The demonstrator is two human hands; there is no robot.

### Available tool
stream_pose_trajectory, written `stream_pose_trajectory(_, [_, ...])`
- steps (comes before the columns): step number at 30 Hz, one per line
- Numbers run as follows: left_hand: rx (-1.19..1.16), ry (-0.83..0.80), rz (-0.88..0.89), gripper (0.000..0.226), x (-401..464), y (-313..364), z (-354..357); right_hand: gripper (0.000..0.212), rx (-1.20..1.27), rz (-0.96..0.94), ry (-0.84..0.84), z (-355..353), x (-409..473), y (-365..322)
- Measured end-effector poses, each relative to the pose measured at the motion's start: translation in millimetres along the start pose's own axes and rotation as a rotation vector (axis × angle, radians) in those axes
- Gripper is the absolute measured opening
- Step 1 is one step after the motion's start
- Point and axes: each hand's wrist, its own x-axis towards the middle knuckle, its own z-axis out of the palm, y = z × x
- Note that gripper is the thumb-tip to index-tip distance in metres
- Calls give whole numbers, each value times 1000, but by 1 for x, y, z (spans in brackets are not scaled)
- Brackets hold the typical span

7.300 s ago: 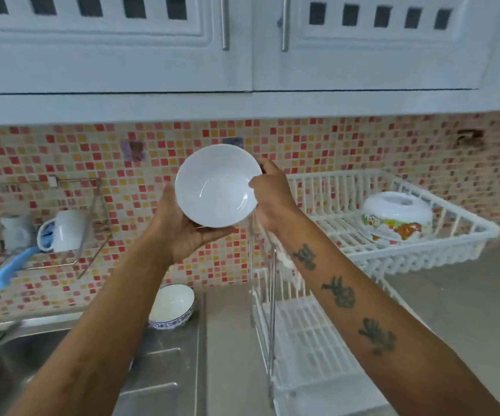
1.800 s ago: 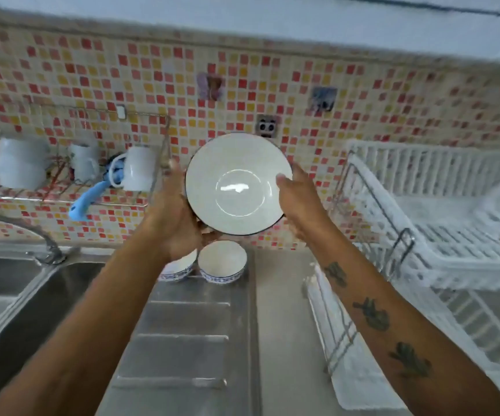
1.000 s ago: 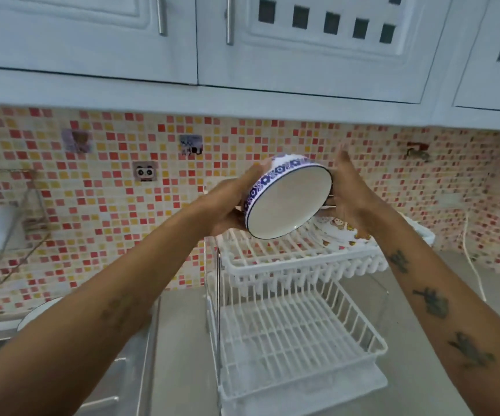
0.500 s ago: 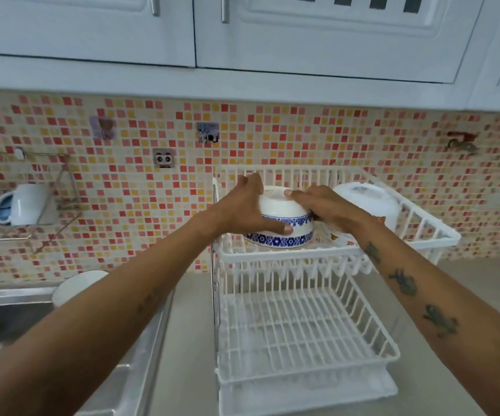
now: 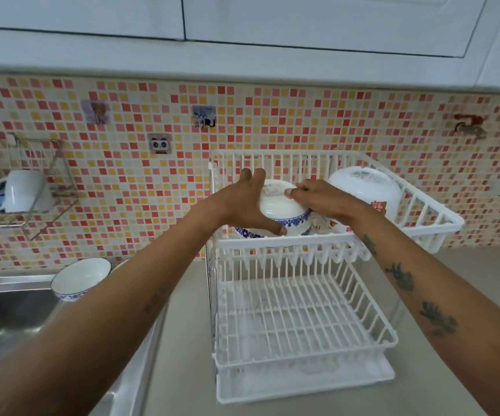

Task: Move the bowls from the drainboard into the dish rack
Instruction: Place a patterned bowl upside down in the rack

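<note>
A white bowl with a blue patterned rim (image 5: 281, 210) lies upside down in the upper tier of the white dish rack (image 5: 284, 241). My left hand (image 5: 244, 205) grips its left side and my right hand (image 5: 320, 199) rests on its base and right side. A larger white bowl with a coloured pattern (image 5: 365, 190) lies upside down just to the right in the same tier. Another blue-rimmed bowl (image 5: 77, 279) stands upright on the steel drainboard (image 5: 116, 394) at the left; my left forearm hides what lies right of it.
The rack's lower tier (image 5: 296, 316) holds nothing, with a drip tray under it. A wire wall shelf (image 5: 21, 187) with a white mug hangs at the left. The sink basin (image 5: 0, 319) lies at the lower left. White cupboards hang overhead.
Both hands carried the blue-rimmed bowl from the drainboard to the rack, turned it over and lowered it into the upper tier. Since half a second ago it has settled slightly lower.
</note>
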Motion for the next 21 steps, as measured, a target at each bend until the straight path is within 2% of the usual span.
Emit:
stream_pose_trajectory(11, [-7,12,-41,102,-8,1,-10,35,-59,10,41,5,11,-1])
stream_pose_trajectory(16, [-135,208,15,83,-17,-10,-31,36,92,-181,377,14,0,-43])
stream_pose_trajectory(21, [-284,415,-61,53,-49,-62,-70,36,246,-382,363,43,-14,-118])
